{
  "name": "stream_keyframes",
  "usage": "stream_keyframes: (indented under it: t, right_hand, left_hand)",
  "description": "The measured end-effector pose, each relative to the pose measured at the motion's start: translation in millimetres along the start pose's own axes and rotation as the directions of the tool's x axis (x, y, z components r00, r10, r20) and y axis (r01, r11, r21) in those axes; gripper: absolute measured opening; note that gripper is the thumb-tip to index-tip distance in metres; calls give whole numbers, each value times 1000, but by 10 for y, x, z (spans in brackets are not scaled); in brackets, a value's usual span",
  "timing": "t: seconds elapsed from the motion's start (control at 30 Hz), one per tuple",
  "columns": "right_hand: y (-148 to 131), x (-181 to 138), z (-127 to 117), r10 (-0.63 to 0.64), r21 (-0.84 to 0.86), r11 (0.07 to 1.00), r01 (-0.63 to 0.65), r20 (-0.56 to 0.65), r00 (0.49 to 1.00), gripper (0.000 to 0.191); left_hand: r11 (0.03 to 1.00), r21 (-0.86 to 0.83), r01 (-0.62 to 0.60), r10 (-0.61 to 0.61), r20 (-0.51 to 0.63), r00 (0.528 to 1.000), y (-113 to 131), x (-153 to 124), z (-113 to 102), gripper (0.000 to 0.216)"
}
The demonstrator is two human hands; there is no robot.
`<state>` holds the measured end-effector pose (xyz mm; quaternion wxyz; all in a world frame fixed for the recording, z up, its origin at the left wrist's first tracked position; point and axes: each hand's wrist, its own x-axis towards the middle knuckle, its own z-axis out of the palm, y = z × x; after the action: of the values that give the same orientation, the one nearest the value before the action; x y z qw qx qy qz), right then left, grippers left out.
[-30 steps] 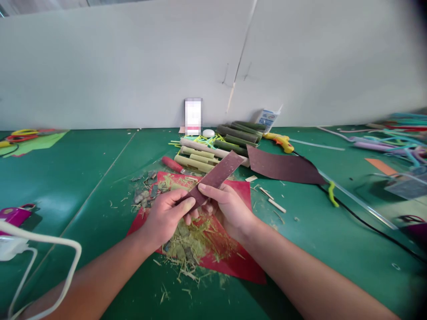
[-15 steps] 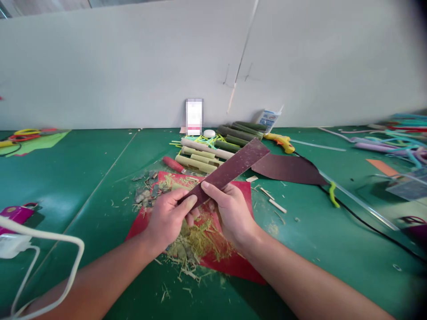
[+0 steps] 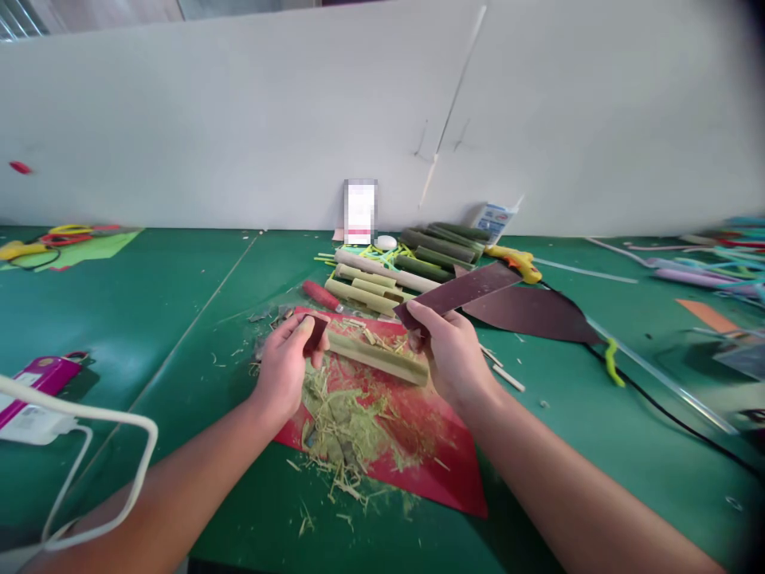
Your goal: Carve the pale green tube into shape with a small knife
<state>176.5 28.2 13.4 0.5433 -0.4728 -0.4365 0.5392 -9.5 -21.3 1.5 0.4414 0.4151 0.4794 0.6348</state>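
My left hand [image 3: 285, 355] pinches a small dark brown piece of sandpaper [image 3: 315, 333]. A longer strip of the same sandpaper [image 3: 460, 291] is gripped in my right hand [image 3: 451, 347], pointing away to the upper right. Between the two hands, a pale green half-round tube, like split bamboo [image 3: 379, 359], lies on a red sheet [image 3: 454, 470]. Shavings and greenish dust [image 3: 352, 422] are scattered over the sheet. A larger curved sheet of sandpaper [image 3: 531, 313] rests on the table beyond my right hand.
Several pale and dark green tubes [image 3: 439, 251] lie behind the red sheet, beside a red-handled tool [image 3: 321, 295]. A yellow glue gun [image 3: 517, 261] trails a black cord on the right. A white cable [image 3: 143, 454] loops over my left forearm. A phone [image 3: 360, 211] leans on the wall.
The sandpaper strip, held by both hands before, is now in two pieces. My hands have moved apart, each with one piece, and the pale tube between them is uncovered. The view shifted slightly.
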Motion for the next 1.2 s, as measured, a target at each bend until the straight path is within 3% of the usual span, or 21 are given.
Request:
stream_keyframes:
  t: [0.1,0.2,0.37,0.47,0.57,0.67,0.77,0.87,0.93,1.07,1.2]
  right_hand:
    - [-28,79,1,29,-128,992,-21,62,998,26]
    - [-98,191,154,63,-247,969,-10,209,976,24]
    - [-224,531,889,137,-305,952,14,468,873,23]
    - [-260,762,1357,192,-371,927,46,579,793,39]
    - [-239,867,1536,138,-570,800,186,477,868,60]
    - [-191,763,1305,-37,-694,624,358,431,902,64]
    - [-182,457,773,-102,-739,542,401,416,904,51]
    - [-200,84,213,-209,-833,227,505,465,861,42]
    - [-188,-107,-46,-155,-846,122,519,500,852,36]
    - [-57,-235,-205,-49,-816,9,578,577,816,31]
    - [65,-219,-148,-21,-826,26,563,562,827,13]
  left_hand:
    - [997,-71,27,-27,-7,1000,-27,39,-30,20]
    - [994,-108,16,-19,-31,999,-46,53,-55,26]
    - [992,-115,-44,25,-160,987,-86,74,-63,33]
    - [995,-82,-63,48,-169,984,-103,103,-77,34]
    - [999,-45,-30,23,-148,989,-120,152,-117,34]
    - [998,-50,24,-30,-116,993,-136,197,-164,36]
    - [999,-18,48,-48,-47,998,-128,208,-190,34]
    - [988,152,-7,2,33,999,-97,187,-189,33]
    - [949,309,-67,46,76,996,-82,165,-179,33]
    - [839,517,-171,134,109,985,-96,118,-153,25]
    - [825,543,-157,84,158,984,-139,87,-126,21]
